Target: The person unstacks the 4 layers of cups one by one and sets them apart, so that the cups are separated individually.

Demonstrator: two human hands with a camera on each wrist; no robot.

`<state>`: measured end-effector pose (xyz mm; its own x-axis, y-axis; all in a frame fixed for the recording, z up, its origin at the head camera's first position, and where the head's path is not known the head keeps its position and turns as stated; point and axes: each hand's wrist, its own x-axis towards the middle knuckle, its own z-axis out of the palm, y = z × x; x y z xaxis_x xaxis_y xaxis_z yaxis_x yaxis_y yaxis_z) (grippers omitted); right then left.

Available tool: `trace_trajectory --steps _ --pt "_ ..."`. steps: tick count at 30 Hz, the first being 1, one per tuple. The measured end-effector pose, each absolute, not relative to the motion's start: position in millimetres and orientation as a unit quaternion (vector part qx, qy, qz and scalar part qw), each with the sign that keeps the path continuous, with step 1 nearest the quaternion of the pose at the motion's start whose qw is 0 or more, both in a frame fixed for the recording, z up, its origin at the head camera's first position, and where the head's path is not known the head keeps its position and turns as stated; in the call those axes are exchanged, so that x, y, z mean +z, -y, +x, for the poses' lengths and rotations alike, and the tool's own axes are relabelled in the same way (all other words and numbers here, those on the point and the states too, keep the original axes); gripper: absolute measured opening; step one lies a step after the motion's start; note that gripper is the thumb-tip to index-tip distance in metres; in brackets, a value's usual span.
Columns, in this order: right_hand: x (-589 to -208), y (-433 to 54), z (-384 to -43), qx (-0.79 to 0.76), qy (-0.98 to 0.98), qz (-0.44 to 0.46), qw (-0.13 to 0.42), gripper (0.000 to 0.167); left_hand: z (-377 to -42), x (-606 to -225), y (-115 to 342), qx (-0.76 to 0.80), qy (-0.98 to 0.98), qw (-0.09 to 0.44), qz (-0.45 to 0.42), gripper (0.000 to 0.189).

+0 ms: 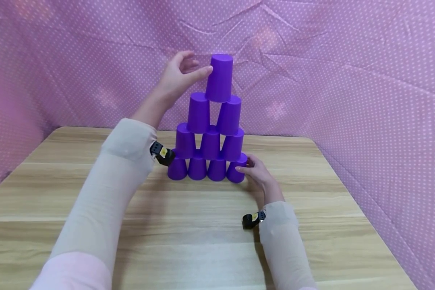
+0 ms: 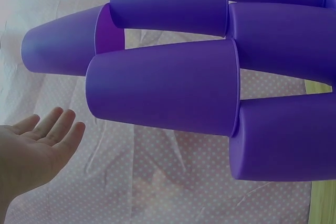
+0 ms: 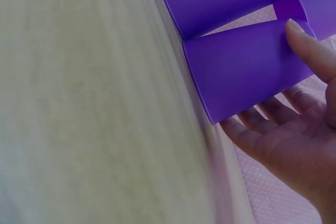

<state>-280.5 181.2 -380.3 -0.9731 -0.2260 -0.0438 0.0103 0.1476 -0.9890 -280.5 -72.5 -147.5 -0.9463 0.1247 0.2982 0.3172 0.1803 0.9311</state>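
Upside-down purple cups stand in a tiered pyramid, with several in the bottom row, then three, two and one. Beside the single top cup (image 1: 220, 78) is my left hand (image 1: 179, 76), palm toward it and fingers spread loosely. The thumb overlaps that cup's edge in the head view, while the left wrist view shows a gap between the fingers and the top cup (image 2: 65, 43). Low on the other side, my right hand (image 1: 257, 171) holds the rightmost bottom cup (image 1: 235, 171), its thumb on the near face and its fingers along the outer side (image 3: 247, 72).
The pyramid stands on a wood-grain table (image 1: 188, 241), toward its far edge. Pink dotted cloth (image 1: 348, 80) hangs behind and at both sides. A small black camera (image 1: 162, 153) on the left wrist overlaps the lower left cups in the head view.
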Motion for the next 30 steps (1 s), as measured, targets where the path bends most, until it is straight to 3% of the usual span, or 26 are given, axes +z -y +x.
trace_trajectory --steps 30 --pt "-399 -184 -285 -0.689 -0.716 -0.063 0.089 0.056 -295 -163 40 -0.658 0.729 0.087 -0.17 0.066"
